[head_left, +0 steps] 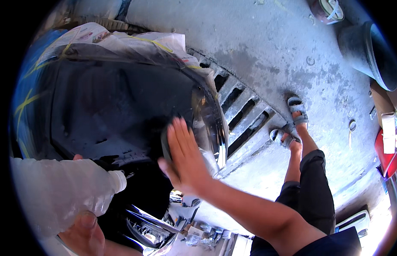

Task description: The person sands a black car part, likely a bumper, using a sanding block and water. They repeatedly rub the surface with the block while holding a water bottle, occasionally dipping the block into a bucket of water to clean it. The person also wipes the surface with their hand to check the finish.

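My left hand (85,234) grips a large, cloudy plastic bottle (66,192) from below. The bottle lies tilted, its white-capped end pointing right, over the near left edge of a glossy black car panel (108,98). A fingertip shows above the bottle; the other fingers are hidden behind it. My right hand (185,158) lies flat on the panel's right part, fingers stretched out, pressing a dark grey piece that looks like sandpaper (165,143). Only an edge of that piece shows beside the thumb. The panel looks wet in places.
Newspaper (155,45) and yellow tape mask the panel's far edge, with blue sheeting (25,111) at left. A slotted drain grate (243,111) runs along the concrete floor. A dark bucket (360,55) and a paint can (328,10) lie far right. My sandalled feet (294,117) show right.
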{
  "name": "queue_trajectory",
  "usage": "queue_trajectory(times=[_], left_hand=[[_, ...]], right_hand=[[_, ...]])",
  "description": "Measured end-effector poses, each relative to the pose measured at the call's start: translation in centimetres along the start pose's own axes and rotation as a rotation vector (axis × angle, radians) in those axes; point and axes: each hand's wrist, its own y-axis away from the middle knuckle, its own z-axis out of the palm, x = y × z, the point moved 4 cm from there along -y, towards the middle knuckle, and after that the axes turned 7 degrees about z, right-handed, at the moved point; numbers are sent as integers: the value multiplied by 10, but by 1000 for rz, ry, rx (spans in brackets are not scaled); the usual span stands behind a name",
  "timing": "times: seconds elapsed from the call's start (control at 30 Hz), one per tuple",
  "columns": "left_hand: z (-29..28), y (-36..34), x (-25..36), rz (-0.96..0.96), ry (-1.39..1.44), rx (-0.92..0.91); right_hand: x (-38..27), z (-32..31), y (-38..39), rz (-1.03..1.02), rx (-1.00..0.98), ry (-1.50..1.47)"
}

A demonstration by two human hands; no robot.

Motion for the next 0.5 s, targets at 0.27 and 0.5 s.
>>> queue_trajectory(times=[0.27,0.5], left_hand=[[1,2,-2,-1,-7,-5],[0,5,-4,-24,-1,-8]], right_hand=[[-5,-3,-1,-22,-6,-9],[7,11,72,-53,-103,-76]])
